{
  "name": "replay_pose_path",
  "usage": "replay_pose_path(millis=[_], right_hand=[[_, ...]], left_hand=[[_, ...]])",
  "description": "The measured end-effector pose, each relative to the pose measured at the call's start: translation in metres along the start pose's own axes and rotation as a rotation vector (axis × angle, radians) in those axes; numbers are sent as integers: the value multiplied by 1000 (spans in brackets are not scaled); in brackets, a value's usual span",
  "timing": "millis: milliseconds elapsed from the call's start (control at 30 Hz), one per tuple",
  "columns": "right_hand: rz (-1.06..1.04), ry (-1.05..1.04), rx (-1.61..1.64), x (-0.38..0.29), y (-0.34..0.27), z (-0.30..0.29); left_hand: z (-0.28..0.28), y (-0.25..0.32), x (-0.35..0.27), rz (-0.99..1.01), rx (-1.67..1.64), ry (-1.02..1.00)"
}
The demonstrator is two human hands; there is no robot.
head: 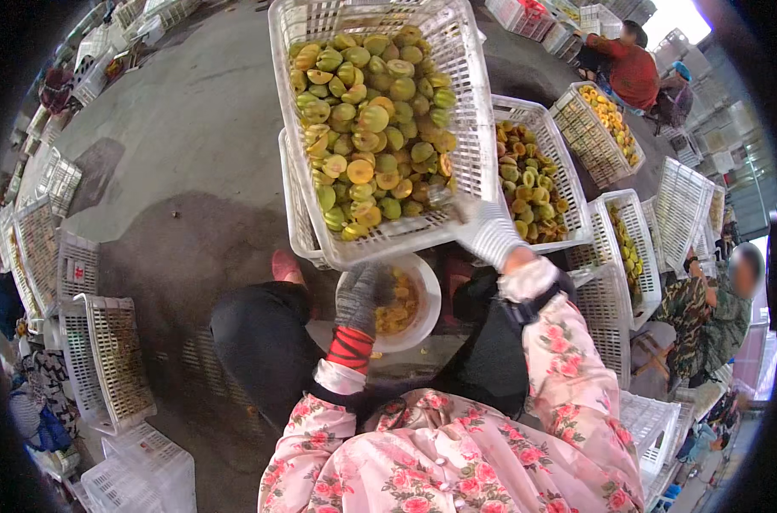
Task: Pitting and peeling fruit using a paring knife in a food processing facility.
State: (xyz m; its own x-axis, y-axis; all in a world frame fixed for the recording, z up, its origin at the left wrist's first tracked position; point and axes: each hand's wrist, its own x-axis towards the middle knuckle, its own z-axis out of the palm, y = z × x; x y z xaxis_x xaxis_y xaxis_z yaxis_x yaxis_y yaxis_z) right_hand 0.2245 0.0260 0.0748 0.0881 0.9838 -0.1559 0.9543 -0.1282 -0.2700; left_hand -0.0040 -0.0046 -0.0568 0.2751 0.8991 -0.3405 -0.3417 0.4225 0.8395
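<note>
A white plastic crate (388,240) of green and yellow fruit (372,118), many pieces cut, stands tilted before me. My right hand (484,224), in a white knit glove, reaches over its near right corner. The blurred fingertips are among the fruit at the inner edge; whether they grip a piece is unclear. Below the crate, my left hand (363,295) in a dark grey glove hangs over the left side of a white bucket (432,298). Yellow fruit pieces (398,301) lie inside the bucket. Motion blurs the left fingers, so their hold cannot be made out.
Another crate (293,192) sits beneath the tilted one. To the right are a crate of cut fruit (577,218) and more stacked crates (648,276). A person in camouflage (702,314) sits at far right. Crates (116,365) also line the left.
</note>
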Motion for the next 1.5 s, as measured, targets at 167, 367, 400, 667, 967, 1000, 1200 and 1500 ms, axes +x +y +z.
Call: replay_pose_path(millis=[167,367,400,667,967,1000,1200,1500], right_hand=[[-70,-451,-107,79,-70,76],[-113,-349,-105,112,-86,142],[-103,-344,-83,114,-89,145],[-147,-356,319,93,-57,97],[158,-719,788,-8,-50,58],[17,-495,747,-12,-50,60],[-278,113,486,-65,-42,60],[-194,-1,246,-83,-53,69]], left_hand=[[11,18,-8,-83,-128,132],[2,10,-6,127,55,39],[-1,9,-6,125,57,43],[-4,13,-1,-53,-208,205],[-19,-26,23,227,478,-151],[-30,-41,31,106,222,-115],[11,28,-4,-251,-604,108],[20,12,-14,202,262,124]])
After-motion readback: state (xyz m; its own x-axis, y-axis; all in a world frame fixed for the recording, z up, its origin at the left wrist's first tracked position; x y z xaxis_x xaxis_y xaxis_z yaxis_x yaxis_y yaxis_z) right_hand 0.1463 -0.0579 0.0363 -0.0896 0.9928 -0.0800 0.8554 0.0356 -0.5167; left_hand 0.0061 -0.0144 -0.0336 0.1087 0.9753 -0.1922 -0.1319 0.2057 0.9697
